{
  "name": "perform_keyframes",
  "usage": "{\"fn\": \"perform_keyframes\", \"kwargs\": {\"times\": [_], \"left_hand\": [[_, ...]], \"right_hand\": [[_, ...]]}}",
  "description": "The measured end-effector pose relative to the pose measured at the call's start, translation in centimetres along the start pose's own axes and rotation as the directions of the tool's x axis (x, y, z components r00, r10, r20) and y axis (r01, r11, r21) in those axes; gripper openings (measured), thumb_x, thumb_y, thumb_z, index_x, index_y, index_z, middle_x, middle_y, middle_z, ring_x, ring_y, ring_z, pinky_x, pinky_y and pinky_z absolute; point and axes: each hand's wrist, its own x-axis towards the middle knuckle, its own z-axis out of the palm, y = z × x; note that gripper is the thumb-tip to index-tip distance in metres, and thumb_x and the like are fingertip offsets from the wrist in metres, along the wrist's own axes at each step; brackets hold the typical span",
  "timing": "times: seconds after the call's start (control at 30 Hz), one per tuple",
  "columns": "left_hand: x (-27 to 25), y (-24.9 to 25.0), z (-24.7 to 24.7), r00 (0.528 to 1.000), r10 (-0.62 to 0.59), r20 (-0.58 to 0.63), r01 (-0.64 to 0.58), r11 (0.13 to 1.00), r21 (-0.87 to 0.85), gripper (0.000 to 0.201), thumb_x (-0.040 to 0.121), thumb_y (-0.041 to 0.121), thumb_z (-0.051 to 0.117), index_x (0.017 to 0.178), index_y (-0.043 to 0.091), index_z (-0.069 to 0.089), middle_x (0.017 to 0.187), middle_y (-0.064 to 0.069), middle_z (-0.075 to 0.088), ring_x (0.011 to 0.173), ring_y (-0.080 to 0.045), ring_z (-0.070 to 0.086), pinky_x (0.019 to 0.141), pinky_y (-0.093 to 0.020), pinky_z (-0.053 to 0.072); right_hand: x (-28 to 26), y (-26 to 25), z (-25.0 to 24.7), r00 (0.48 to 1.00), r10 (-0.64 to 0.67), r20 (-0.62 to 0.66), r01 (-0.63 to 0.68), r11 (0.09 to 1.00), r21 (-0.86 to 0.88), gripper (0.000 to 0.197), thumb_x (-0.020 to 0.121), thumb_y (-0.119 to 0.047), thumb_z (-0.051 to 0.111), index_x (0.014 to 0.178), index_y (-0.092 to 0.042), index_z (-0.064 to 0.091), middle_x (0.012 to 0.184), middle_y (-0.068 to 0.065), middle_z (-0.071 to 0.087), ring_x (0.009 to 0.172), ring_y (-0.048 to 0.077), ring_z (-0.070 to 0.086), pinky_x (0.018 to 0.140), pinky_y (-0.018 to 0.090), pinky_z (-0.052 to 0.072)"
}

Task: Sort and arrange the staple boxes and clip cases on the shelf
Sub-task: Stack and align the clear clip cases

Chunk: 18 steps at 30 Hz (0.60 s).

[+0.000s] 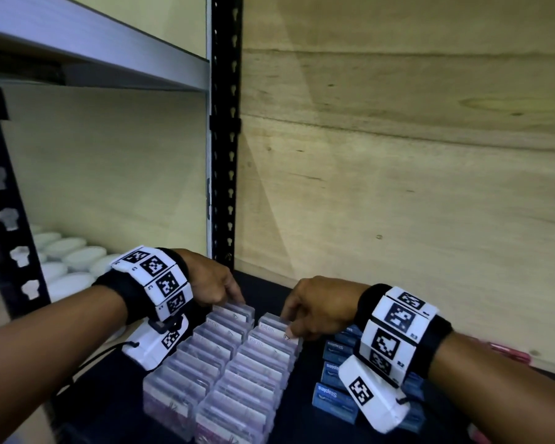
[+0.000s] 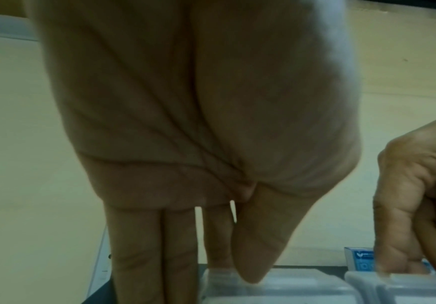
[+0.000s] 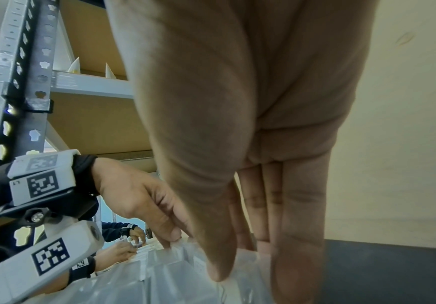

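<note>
Left hand: the left hand (image 1: 210, 282) is reaching down over the far end of the left row of clip cases (image 1: 202, 357), fingers pointing down and the thumb (image 2: 253, 246) touching the top of the rearmost case; whether it is actually pinching that case I cannot tell.
Right hand: the right hand (image 1: 318, 307) is bending down over the far end of the right row, its thumb (image 3: 211, 236) and fingers (image 3: 297, 226) lying on either side of a clear case near the back; a closed grip is not plainly showing.
Clip cases: clear plastic cases are standing on edge in two tight rows side by side, running from the near edge of the dark shelf (image 1: 263, 283) toward the back.
Staple boxes: blue staple boxes (image 1: 332, 395) are sitting just right of the case rows, partly hidden under the right wrist.
Wrist bands: white marker blocks are wrapping both wrists.
Surroundings: a black perforated upright (image 1: 225, 133) is standing behind the hands, with a plywood wall (image 1: 398, 155) to the right and white round lids (image 1: 74, 254) lying on the neighbouring shelf to the left.
</note>
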Motion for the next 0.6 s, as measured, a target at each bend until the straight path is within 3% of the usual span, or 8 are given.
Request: {"fn": "perform_keyframes", "kwargs": {"times": [0.13, 0.33, 0.6], "left_hand": [[-0.1, -0.1, 0.1, 1.000, 0.007, 0.009, -0.008, 1.000, 0.005, 0.034, 0.099, 0.024, 0.050, 0.129, 0.038, 0.060, 0.127, 0.013, 0.061, 0.116, -0.007, 0.056, 0.105, -0.029, 0.042], [0.2, -0.2, 0.4, 0.998, 0.030, 0.057, -0.025, 0.996, -0.080, 0.031, 0.097, 0.027, 0.055, 0.121, 0.042, 0.064, 0.115, 0.012, 0.069, 0.106, -0.009, 0.065, 0.100, -0.033, 0.050], [0.0, 0.9, 0.3, 0.999, 0.017, 0.051, -0.011, 0.995, -0.103, 0.033, 0.097, 0.016, 0.052, 0.124, 0.030, 0.065, 0.117, 0.005, 0.068, 0.105, -0.011, 0.065, 0.093, -0.026, 0.053]], "right_hand": [[-0.1, -0.2, 0.0, 1.000, 0.003, 0.021, -0.004, 1.000, 0.018, 0.030, 0.093, -0.035, 0.066, 0.120, -0.022, 0.068, 0.101, -0.005, 0.076, 0.088, 0.009, 0.072, 0.086, 0.025, 0.054], [-0.2, -0.4, -0.1, 0.999, 0.006, 0.035, -0.008, 0.998, 0.058, 0.028, 0.095, -0.033, 0.064, 0.120, -0.020, 0.068, 0.101, -0.004, 0.075, 0.087, 0.009, 0.072, 0.083, 0.022, 0.054], [-0.1, -0.3, -0.1, 0.999, 0.011, 0.054, -0.017, 0.994, 0.110, 0.029, 0.095, -0.029, 0.064, 0.122, -0.018, 0.066, 0.100, -0.005, 0.073, 0.088, 0.009, 0.071, 0.079, 0.019, 0.054]]}}
